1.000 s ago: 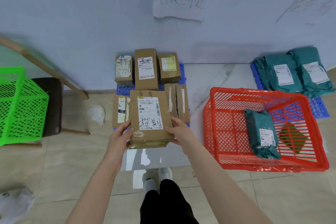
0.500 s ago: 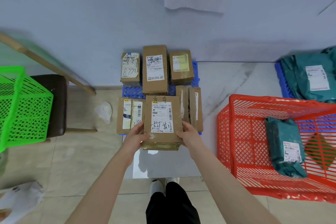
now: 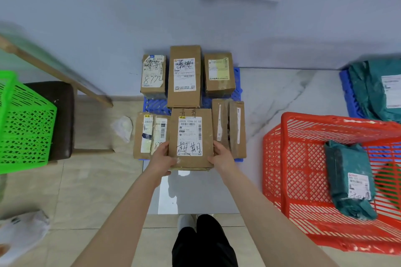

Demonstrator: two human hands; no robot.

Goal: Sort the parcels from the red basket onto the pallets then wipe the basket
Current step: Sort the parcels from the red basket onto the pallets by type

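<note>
— Where are the fingers point(image 3: 165, 147)?
— Curled round the box point(image 3: 191, 136). The left hand point(image 3: 161, 158) grips its left edge and the right hand point(image 3: 221, 156) its right, both near the front corners.
— And the box itself?
— Label up, at the front of the blue pallet point(image 3: 156, 106), in the gap between two pairs of cartons point(image 3: 229, 128). I cannot tell whether it is fully set down (its near edge seems to hang past the pallet).
— How much is sorted?
— Seven cartons stand on that pallet besides this one. Green bags point(image 3: 377, 89) lie on a second pallet point(image 3: 347, 93), off to the right.
— What is left?
— One green bag point(image 3: 349, 180) lies in the red basket point(image 3: 280, 158). By my reckoning the sorting is nearly over: let go of this box, carry that bag to the right-hand pallet, then wipe the basket, which looks not yet begun.
</note>
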